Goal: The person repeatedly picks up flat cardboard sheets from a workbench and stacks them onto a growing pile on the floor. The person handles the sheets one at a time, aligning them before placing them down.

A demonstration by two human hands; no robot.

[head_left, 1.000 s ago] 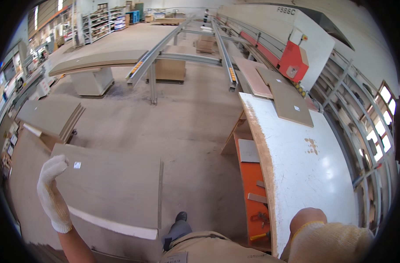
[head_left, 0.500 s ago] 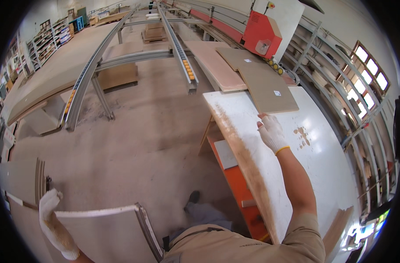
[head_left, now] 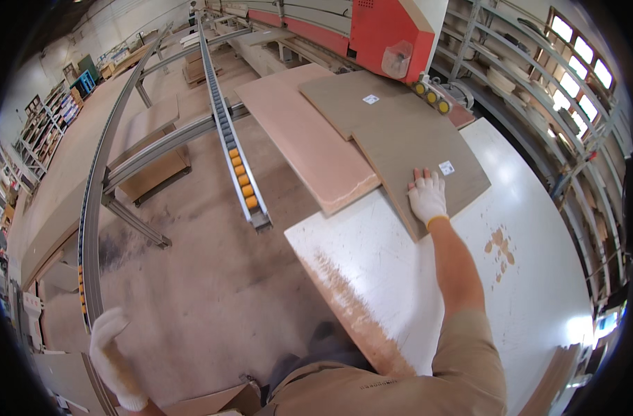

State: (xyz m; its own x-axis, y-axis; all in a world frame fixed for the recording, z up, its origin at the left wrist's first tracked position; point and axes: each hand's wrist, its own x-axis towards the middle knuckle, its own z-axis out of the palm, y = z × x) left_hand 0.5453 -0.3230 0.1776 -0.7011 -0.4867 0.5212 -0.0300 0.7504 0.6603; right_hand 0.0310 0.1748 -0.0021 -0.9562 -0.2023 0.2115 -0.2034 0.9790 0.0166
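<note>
My right hand [head_left: 427, 196], in a white knit glove with a yellow cuff edge, lies with fingers spread on the near grey-brown board [head_left: 427, 149]. This flat panel carries a small white label and rests on the white table [head_left: 358, 267]. A second grey-brown board [head_left: 337, 104] meets it on the far side, also labelled. Left of them is a pinkish board [head_left: 306, 135] with a rough near edge. At the lower left my gloved left hand [head_left: 112, 343] hangs in the air above the floor, fingers loosely bent and apart from any object.
A red and white machine [head_left: 389, 38] with yellow rollers stands beyond the boards. Roller rails [head_left: 223, 118] run away from me at the left. Grey metal shelving [head_left: 524, 76] lines the right wall. Stacked panels [head_left: 70, 378] stand by my left forearm.
My right hand has gone from above the white table onto the near grey-brown board. My left hand has left the panels at the lower left. The view has shifted forward and right.
</note>
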